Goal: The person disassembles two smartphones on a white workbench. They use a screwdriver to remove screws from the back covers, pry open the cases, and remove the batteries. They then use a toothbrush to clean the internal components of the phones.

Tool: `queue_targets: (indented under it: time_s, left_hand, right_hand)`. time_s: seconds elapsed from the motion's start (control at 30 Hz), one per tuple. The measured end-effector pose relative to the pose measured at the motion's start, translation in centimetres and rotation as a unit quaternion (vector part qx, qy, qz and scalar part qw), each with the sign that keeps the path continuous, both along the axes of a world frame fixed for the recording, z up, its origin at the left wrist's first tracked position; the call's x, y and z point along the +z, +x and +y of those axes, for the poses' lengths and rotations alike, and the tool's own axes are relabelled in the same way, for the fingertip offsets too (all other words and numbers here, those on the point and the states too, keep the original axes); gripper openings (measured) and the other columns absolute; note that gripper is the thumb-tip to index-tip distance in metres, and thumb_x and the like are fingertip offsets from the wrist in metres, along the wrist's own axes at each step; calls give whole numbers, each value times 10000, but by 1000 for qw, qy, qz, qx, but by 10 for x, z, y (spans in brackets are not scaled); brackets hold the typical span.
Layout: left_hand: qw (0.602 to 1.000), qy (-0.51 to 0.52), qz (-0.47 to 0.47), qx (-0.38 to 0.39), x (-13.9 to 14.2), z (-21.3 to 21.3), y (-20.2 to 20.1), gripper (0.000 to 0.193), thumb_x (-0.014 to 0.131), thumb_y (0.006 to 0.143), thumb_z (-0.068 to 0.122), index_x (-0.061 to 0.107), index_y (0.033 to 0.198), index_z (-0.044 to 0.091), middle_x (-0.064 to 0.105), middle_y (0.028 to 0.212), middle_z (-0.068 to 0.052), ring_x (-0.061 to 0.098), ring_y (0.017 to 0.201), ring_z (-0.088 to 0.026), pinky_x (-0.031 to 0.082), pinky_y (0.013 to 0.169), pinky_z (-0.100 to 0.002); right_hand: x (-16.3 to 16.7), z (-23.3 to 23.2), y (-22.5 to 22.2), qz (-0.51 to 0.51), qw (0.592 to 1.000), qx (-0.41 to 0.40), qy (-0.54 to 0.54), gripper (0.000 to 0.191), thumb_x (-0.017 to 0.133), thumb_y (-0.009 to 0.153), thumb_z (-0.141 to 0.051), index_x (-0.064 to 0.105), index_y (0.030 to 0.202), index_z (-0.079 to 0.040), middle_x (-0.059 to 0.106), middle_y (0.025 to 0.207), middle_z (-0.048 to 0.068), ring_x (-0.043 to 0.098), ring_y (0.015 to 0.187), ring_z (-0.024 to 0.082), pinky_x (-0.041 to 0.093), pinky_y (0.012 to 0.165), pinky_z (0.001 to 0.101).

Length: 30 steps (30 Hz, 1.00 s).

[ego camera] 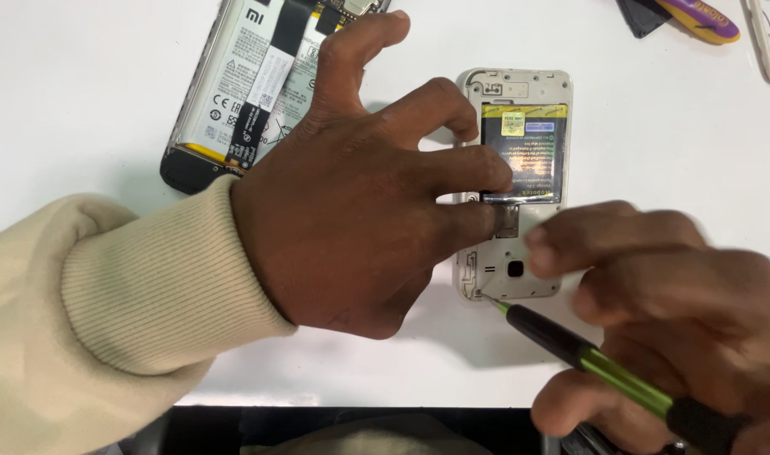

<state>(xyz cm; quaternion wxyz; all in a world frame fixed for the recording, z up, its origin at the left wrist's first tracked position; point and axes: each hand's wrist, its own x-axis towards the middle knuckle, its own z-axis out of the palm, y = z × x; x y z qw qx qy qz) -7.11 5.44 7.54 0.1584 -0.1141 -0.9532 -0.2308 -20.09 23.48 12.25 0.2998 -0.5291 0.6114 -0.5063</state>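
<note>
A small white phone point(536, 88) lies face down on the white table with its back cover off, showing a black and yellow battery point(524, 152). My left hand point(359, 194) presses its fingers on the phone's left edge and middle, holding it flat. My right hand point(671, 295) grips a green and black screwdriver point(604, 366), whose tip touches the phone's lower left corner point(479, 295).
A larger opened phone point(250, 84) with a white battery and black ribbon cable lies at the upper left. A purple and yellow tool point(697, 17) and a clear case edge point(768, 42) sit at the top right. The table's front edge point(359, 408) runs along the bottom.
</note>
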Motion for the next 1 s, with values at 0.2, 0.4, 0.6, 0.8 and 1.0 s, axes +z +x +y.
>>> queue_targets:
  time_s: [0.2,0.4,0.6,0.8,1.0]
  left_hand:
    - [1000,-10,4,2,1,2,1,194,786,835,187,828,1023,208,684,1211,63,514,1287,-249,159,1151,-731]
    - [1000,8,-7,-7,6,-2,-1,236,779,813,187,829,1043,182,689,1190,49,519,1258,-268,162,1123,-738]
    - [1000,-3,11,-3,2,2,-1,147,792,872,222,826,1011,188,684,1194,57,524,1266,-248,171,1140,-731]
    - [1000,3,14,-4,-6,3,4,144,792,877,215,827,1016,196,682,1185,61,533,1259,-248,171,1143,-730]
    - [1000,0,23,-5,-8,4,6,128,785,937,224,822,1054,184,672,1224,56,533,1278,-250,163,1176,-727]
  right_hand:
    - [-19,52,-26,100,990,57,76,347,814,825,-130,598,1095,-138,727,1122,29,754,1128,223,636,1024,397]
    - [-8,41,-17,73,995,16,70,360,725,774,-99,549,1085,-61,666,1105,155,678,1167,312,624,1026,441]
    - [-11,21,-23,132,989,52,37,339,732,930,-224,491,1102,-60,690,945,108,782,995,236,679,943,410]
    - [-25,52,-22,98,994,16,41,273,611,1053,-268,482,1184,-67,686,954,113,774,963,253,655,968,431]
    - [-27,54,-22,106,994,14,22,291,593,1070,-297,471,1206,-70,684,958,112,779,960,257,667,962,441]
